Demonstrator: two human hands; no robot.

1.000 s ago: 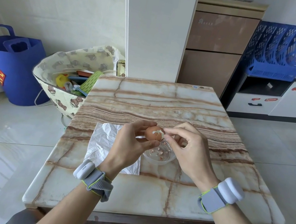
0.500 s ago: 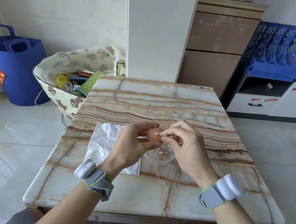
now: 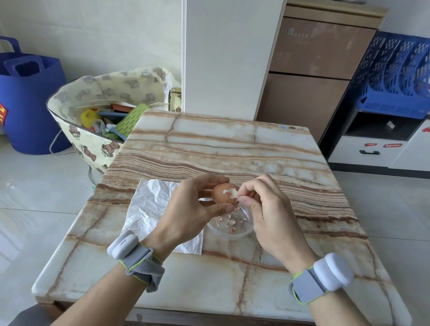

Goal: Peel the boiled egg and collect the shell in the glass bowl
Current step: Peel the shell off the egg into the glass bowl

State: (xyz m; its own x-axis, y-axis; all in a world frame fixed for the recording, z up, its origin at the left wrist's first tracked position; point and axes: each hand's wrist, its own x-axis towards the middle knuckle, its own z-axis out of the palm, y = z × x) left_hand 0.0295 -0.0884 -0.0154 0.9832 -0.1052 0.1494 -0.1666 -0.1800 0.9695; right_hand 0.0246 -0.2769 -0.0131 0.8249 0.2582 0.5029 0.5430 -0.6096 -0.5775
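Observation:
My left hand point(image 3: 189, 209) holds a brown boiled egg point(image 3: 222, 193) between thumb and fingers, just above the far left rim of the glass bowl point(image 3: 236, 234). A small patch of white shows where shell has come off the egg's top. My right hand point(image 3: 270, 214) has its fingertips curled against the egg's right side, pinching at a flake of shell there. Several small brown shell bits lie in the bowl, which stands on the marble table point(image 3: 217, 281).
A crumpled white tissue point(image 3: 151, 203) lies flat on the table left of the bowl. Beside the table's left edge stand a bear-print bag point(image 3: 95, 127) full of items and a blue tub point(image 3: 18, 98). Cabinets are behind.
My right hand's fingers dipped toward the bowl's rim half a second ago and are back up at the egg's top right. The left hand kept the egg nearly still.

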